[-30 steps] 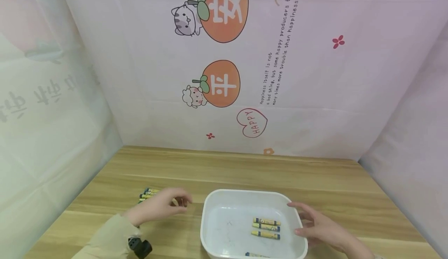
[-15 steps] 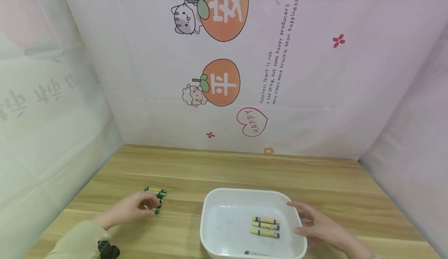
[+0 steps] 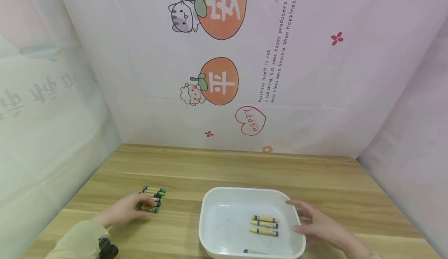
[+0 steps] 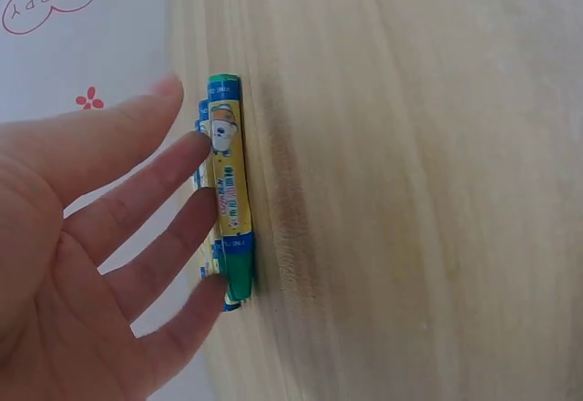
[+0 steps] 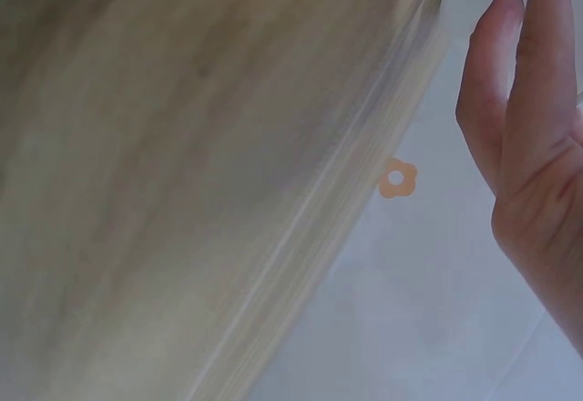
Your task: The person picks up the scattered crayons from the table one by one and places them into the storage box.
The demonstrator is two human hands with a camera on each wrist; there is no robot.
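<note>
My left hand (image 3: 123, 209) is at a row of crayons on the left of the table. In the left wrist view its fingertips touch the side of the nearest green crayon (image 4: 233, 187), and the thumb stands apart from it. More crayons (image 3: 154, 189) lie behind that one, partly covered by the hand in the head view. A white plastic box (image 3: 206, 228) stands right of the middle, holding several yellow crayons (image 3: 264, 232). Against the box's right rim rests my right hand (image 3: 320, 226), its forefinger and thumb spread along the edge. Its other fingers are mostly hidden.
The wooden table (image 3: 182, 173) reaches back to a white printed cloth (image 3: 308, 107). Cloth walls also rise on the left and right. A strip of bare wood lies between the crayon row and the box.
My left hand has moved left, from near the box to the crayon row. Its fingers have lowered onto the nearest crayon. The right hand has stayed at the box rim.
</note>
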